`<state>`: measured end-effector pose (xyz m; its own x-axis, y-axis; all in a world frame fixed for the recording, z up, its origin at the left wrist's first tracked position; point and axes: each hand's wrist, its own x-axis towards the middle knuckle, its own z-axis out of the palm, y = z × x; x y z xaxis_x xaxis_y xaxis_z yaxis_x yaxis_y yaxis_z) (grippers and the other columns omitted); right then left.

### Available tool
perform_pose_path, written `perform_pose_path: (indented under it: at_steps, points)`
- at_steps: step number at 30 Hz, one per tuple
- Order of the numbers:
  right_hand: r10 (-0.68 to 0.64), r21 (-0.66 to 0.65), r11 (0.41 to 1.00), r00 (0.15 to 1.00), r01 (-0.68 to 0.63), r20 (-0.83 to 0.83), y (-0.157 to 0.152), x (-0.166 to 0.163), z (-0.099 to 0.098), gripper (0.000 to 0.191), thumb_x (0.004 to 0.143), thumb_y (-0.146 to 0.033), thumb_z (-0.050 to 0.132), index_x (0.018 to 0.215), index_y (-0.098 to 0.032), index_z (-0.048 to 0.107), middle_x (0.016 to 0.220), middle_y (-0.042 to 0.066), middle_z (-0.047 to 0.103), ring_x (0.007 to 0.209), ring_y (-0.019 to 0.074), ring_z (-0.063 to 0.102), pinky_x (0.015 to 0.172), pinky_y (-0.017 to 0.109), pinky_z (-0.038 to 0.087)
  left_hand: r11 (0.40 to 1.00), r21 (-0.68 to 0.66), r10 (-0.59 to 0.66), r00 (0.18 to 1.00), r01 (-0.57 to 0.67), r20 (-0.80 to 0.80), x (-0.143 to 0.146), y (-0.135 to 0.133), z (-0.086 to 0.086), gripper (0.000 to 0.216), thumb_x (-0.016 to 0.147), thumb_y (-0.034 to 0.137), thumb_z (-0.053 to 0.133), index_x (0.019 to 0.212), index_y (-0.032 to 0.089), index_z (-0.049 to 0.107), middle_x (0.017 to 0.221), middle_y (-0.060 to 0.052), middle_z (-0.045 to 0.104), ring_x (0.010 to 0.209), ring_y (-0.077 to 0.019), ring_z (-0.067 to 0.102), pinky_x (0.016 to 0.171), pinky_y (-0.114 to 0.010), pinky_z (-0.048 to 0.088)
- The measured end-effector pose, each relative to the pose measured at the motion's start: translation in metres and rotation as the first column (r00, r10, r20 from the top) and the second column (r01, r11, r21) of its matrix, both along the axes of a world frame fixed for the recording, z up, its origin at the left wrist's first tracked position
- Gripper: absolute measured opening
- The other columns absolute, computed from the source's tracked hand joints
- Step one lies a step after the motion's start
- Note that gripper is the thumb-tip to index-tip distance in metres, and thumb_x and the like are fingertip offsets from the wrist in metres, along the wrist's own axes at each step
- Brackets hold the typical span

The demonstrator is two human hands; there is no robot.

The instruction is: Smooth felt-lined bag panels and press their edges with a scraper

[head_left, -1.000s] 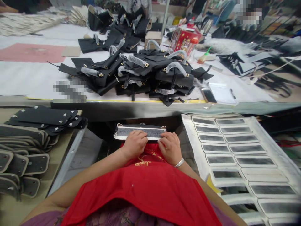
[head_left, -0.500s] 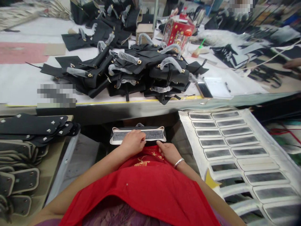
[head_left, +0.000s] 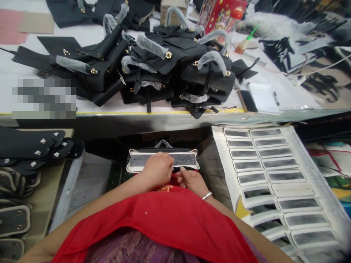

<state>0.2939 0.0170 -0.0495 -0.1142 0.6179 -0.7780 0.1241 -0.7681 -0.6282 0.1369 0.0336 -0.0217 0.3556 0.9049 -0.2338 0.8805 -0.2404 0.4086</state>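
Note:
A flat oblong panel [head_left: 186, 160], cream-edged with a dark grey centre, lies on my lap just below the table edge. My left hand [head_left: 158, 169] rests on its near middle, fingers curled and pressing down on it. My right hand [head_left: 192, 179], with a silver bangle on the wrist, grips the panel's near edge with thumb up and fingers tucked under. A small dark loop [head_left: 163, 143] shows behind the panel's far edge.
A heap of black handbags [head_left: 153, 69] with wrapped handles covers the table ahead. Several similar panels [head_left: 263, 164] lie in rows on a white sheet at my right. Stacked black studded pieces [head_left: 30, 146] sit on a surface at my left. A phone [head_left: 247, 100] lies near the table edge.
My right hand slid off the panel's top towards its near edge and curled there. The camera tilted down, so the table moved up in view. My left hand stayed on the panel.

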Motion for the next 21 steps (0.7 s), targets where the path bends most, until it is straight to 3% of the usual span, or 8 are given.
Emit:
perform_pose_path:
  at_steps: [6, 10, 13, 17, 21]
  points:
    - [0.024, 0.009, 1.000, 1.000, -0.024, 0.015, 0.001, -0.018, 0.005, 0.037, 0.083, -0.039, 0.055, 0.059, -0.011, 0.062, 0.050, 0.002, 0.057, 0.041, 0.0076, 0.045, 0.042, 0.018, 0.032, 1.000, 0.020, -0.003, 0.999, 0.002, 0.035, -0.005, 0.001, -0.003, 0.007, 0.077, 0.020, 0.050, 0.071, 0.018, 0.054, 0.078, -0.005, 0.058, 0.075, -0.0203, 0.051, 0.065, -0.031, 0.041]
    - [-0.032, -0.007, 0.999, 0.998, 0.032, -0.047, -0.003, -0.021, 0.002, 0.036, 0.081, -0.040, 0.057, 0.061, -0.010, 0.060, 0.051, 0.002, 0.058, 0.036, 0.0059, 0.040, 0.038, 0.019, 0.027, 0.995, 0.093, -0.031, 0.996, 0.023, 0.089, -0.014, -0.013, -0.006, 0.008, 0.077, 0.019, 0.053, 0.084, 0.018, 0.052, 0.087, -0.004, 0.056, 0.083, -0.0204, 0.049, 0.072, -0.032, 0.040]
    - [-0.076, -0.025, 0.997, 0.996, 0.075, -0.050, -0.006, -0.021, -0.002, 0.034, 0.082, -0.039, 0.055, 0.066, -0.010, 0.061, 0.053, 0.002, 0.058, 0.035, 0.0059, 0.039, 0.037, 0.018, 0.025, 0.989, 0.148, 0.000, 1.000, -0.005, 0.032, -0.025, -0.023, -0.006, 0.010, 0.078, 0.023, 0.055, 0.086, 0.018, 0.052, 0.092, -0.006, 0.053, 0.088, -0.0221, 0.046, 0.075, -0.034, 0.039]
    - [-0.093, -0.021, 0.995, 0.995, 0.093, -0.021, -0.006, -0.024, -0.001, 0.032, 0.082, -0.038, 0.055, 0.069, -0.010, 0.061, 0.054, 0.003, 0.060, 0.036, 0.0062, 0.039, 0.037, 0.018, 0.025, 0.992, 0.123, -0.004, 1.000, 0.002, 0.019, -0.038, -0.025, -0.008, 0.010, 0.081, 0.028, 0.053, 0.081, 0.019, 0.053, 0.088, -0.005, 0.053, 0.085, -0.0214, 0.046, 0.074, -0.034, 0.039]
    - [-0.024, -0.008, 1.000, 1.000, 0.024, 0.017, -0.005, -0.028, 0.004, 0.031, 0.081, -0.037, 0.057, 0.070, -0.009, 0.064, 0.057, 0.004, 0.062, 0.038, 0.0070, 0.040, 0.038, 0.019, 0.027, 0.995, 0.101, -0.022, 0.999, 0.018, 0.036, -0.041, -0.024, -0.008, 0.009, 0.084, 0.025, 0.049, 0.079, 0.019, 0.054, 0.084, -0.004, 0.054, 0.083, -0.0202, 0.047, 0.074, -0.033, 0.039]
